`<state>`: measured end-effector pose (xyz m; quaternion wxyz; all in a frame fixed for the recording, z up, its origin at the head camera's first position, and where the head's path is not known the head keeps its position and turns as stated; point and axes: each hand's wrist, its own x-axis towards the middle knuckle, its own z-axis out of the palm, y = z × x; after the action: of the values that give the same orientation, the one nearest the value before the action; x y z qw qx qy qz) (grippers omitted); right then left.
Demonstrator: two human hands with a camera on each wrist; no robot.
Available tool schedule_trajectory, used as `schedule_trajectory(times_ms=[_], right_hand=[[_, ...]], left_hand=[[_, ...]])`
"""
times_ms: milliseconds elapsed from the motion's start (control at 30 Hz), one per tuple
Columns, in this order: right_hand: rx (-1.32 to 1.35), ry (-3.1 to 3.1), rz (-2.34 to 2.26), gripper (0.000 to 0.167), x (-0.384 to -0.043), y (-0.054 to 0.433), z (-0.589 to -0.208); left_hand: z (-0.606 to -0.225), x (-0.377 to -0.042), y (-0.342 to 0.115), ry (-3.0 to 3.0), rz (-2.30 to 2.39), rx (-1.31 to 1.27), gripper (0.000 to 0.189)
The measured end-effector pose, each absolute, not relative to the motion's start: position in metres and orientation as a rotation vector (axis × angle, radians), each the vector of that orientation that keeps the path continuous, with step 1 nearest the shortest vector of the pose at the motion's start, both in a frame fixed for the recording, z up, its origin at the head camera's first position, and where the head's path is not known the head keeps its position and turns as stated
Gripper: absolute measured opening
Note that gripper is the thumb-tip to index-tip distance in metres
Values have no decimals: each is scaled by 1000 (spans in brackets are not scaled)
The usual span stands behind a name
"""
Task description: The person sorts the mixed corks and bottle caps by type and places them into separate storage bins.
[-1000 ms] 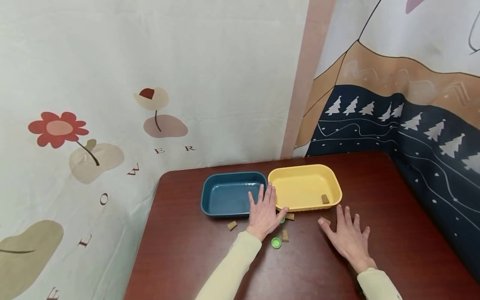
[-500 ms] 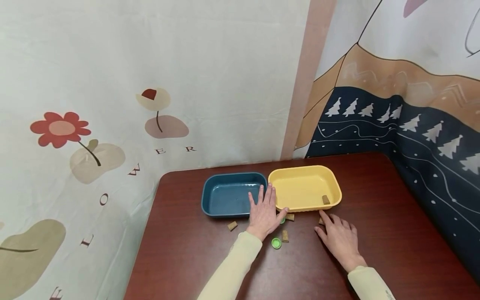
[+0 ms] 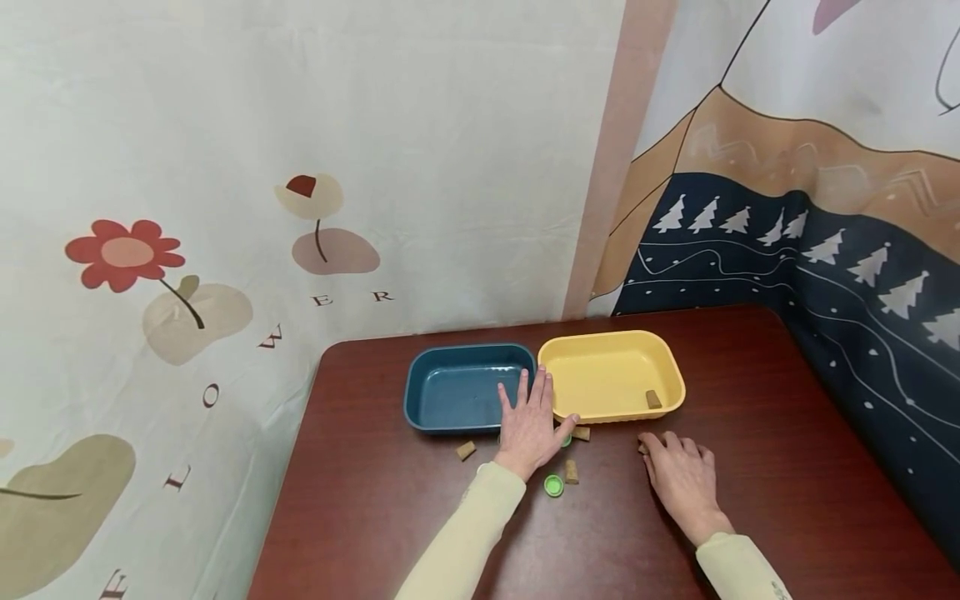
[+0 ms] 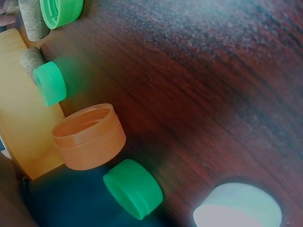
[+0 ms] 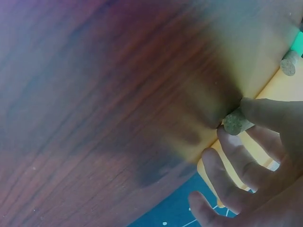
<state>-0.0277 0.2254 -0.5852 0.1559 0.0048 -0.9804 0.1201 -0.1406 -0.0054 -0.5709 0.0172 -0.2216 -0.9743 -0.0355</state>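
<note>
My left hand [image 3: 527,429] lies with fingers spread over the inner edges of the blue tray [image 3: 450,404] and the yellow tray [image 3: 600,379]. In the left wrist view an orange bottle cap [image 4: 92,142], a green cap [image 4: 133,189] and a white cap [image 4: 239,208] lie close by on the table. In front of the yellow tray's right end, my right hand [image 3: 684,479] pinches a cork [image 5: 234,122] between thumb and index finger. One more cork [image 3: 653,399] is inside the yellow tray, at its right front corner.
Loose on the brown table [image 3: 360,500] are a cork [image 3: 467,451] left of my left hand and another cork [image 3: 572,472] beside a green cap [image 3: 553,486]. A third cork [image 3: 581,433] lies against the yellow tray. Printed cloth [image 3: 465,167] hangs behind the table.
My right hand, spread open at first, has come in to the left over the cork, and its thumb and finger have closed on it. The left hand has stayed in place.
</note>
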Motion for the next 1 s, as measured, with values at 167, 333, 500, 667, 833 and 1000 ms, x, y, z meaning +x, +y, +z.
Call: schedule_trajectory(times_ms=[167,333,500,667,833,1000], right_hand=[[28,-2790,338,26,-26,227,-586],[37,-2767,346,31,-21,229,-587],[27,-2727,383,31,-16,229,-585],[37,-2640,426,32,-15,229,-576],[69,-2558,451,34,-18,229,-565],[76,-2504,483,34,-24,227,-556]], left_hand=[[-571,-141,-5,-3002,-121,-696,87],[-571,-141,-5,-3008,-114,-691,87],[-572,-140,-5,-3022,-99,-689,87],[-572,-140,-5,-3022,-81,-683,88],[-572,-140,-4,-3029,-80,-683,87],[-573,-140,-5,-3023,-66,-685,87]])
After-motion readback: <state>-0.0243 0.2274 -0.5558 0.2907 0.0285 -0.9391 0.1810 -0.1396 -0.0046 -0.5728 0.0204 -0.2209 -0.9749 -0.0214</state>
